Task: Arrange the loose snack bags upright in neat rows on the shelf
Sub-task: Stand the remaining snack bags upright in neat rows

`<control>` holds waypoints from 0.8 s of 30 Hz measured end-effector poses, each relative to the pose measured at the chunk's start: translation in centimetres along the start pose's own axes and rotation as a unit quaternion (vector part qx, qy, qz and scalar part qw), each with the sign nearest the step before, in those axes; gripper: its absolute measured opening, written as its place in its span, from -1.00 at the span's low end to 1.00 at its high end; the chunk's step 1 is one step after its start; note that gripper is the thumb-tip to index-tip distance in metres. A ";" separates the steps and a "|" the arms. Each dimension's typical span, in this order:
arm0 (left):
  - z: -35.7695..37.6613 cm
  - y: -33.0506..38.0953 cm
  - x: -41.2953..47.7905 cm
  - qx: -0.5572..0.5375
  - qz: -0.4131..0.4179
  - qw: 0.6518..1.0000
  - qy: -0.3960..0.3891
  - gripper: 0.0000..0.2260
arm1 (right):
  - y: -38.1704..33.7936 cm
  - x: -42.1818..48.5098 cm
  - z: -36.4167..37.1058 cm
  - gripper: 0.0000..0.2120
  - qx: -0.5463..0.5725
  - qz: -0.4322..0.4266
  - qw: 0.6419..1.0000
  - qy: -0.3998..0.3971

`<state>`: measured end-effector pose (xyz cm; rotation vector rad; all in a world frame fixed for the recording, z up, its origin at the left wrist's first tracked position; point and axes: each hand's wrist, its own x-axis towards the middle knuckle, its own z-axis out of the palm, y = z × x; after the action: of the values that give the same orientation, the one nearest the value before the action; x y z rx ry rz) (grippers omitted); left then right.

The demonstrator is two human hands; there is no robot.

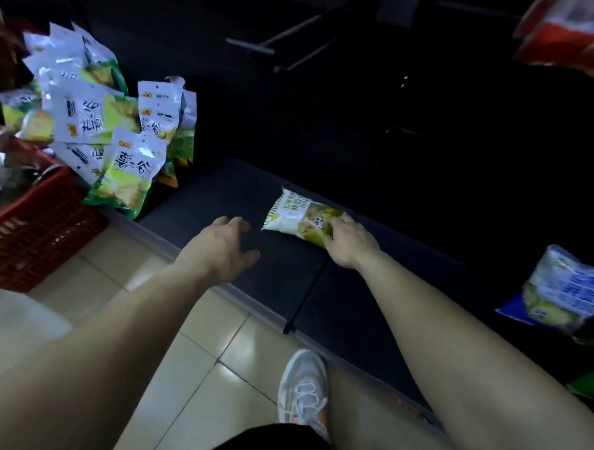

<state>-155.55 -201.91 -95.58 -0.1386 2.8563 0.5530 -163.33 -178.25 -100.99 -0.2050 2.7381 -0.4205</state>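
Bag (301, 218): lies flat on the shelf (279, 275), near the front edge, long axis tilted left to right. Glossy film pouch, white at the left end, yellow-green chip picture toward the right. Green striped band along the top seam. Green Chinese print with the digits "1996" beside it; the small square label is too blurred to read.

Right hand (351, 242): grasps the right end of the bag, fingers curled over the printed face, palm down.

Left hand (225, 245): released, holding nothing; fingers loosely curled, above the bare shelf just left of the bag, not touching it.

Pile (116, 121): many white-and-green pouches at the left end of the shelf, leaning and overlapping in no row. Each carries large black brush-style Chinese characters and a small orange logo at the top. Crimped seams, shiny film. The front pouch overhangs the shelf edge.

Shelf: dark, matt, flat board, low by the floor (215, 357), with a pale grey front strip.

Divider (308, 290): thin black rod running front to back, under the right wrist.

Basket (33, 233): red plastic lattice, left of the pile.

Blue bag (565, 291): blue-and-white pouch at the right edge; print unreadable.

Red bag (576, 33): red-orange pouch, top right, blurred.

Floor: glossy beige tiles.

Shoe (303, 391): white mesh trainer, orange accents.
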 end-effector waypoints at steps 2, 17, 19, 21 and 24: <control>1.0 -0.5 0.3 -0.024 0.002 1.000 0.017 -0.51 | -0.3 2.9 1.2 -0.40 0.003 0.000 1.000 0.001; 3.9 -1.4 0.5 -0.082 -0.055 0.994 0.038 -0.58 | 1.2 5.4 3.7 -0.08 0.083 0.035 0.996 -0.024; 3.6 -0.8 0.4 -0.074 -0.047 0.996 0.033 -0.57 | 1.3 4.2 4.0 0.13 0.065 0.059 0.996 -0.032; 3.1 -0.1 0.2 -0.067 -0.039 0.997 0.030 -0.56 | 1.7 2.8 4.1 0.10 0.043 0.077 0.995 -0.042; 2.3 1.1 -0.3 -0.041 -0.021 0.999 0.013 -0.53 | 2.8 -0.5 2.7 -0.08 0.027 0.060 0.996 -0.060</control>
<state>-154.90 -199.98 -97.19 -0.2212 2.8504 0.6636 -162.07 -176.22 -104.13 -0.0501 2.6016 -0.4348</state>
